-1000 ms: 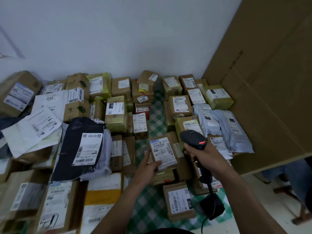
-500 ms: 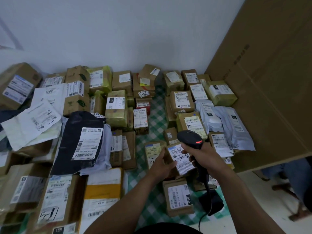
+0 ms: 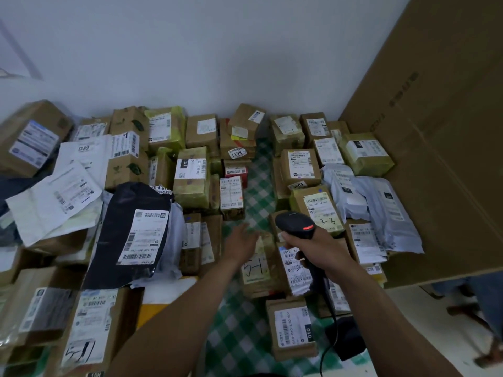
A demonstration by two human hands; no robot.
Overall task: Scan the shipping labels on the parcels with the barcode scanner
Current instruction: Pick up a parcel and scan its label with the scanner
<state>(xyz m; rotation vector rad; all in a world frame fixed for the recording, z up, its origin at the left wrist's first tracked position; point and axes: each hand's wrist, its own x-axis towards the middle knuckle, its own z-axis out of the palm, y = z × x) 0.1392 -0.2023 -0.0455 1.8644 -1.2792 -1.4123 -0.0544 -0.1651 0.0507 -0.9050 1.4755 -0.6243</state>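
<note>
My right hand (image 3: pixel 318 251) grips the handle of a black barcode scanner (image 3: pixel 295 223) whose red light glows; its head points forward over the parcels. Below it lies a small brown parcel with a white label (image 3: pixel 294 270), and left of that a parcel marked "5-1" (image 3: pixel 254 265). My left hand (image 3: pixel 242 240) hovers open above the "5-1" parcel, fingers stretched forward, holding nothing. A box marked "3-3" (image 3: pixel 319 208) sits just beyond the scanner.
Several labelled boxes and bags cover a green checked cloth (image 3: pixel 258 172). A black mailer bag (image 3: pixel 136 232) lies left. A large cardboard sheet (image 3: pixel 441 148) stands on the right. The scanner's black stand (image 3: pixel 345 336) and cable sit near the front edge, beside a box marked "010" (image 3: pixel 292 327).
My left hand set the small labelled parcel down beside the "5-1" parcel, let go, and now reaches forward with nothing in it. The scanner stayed in my right hand.
</note>
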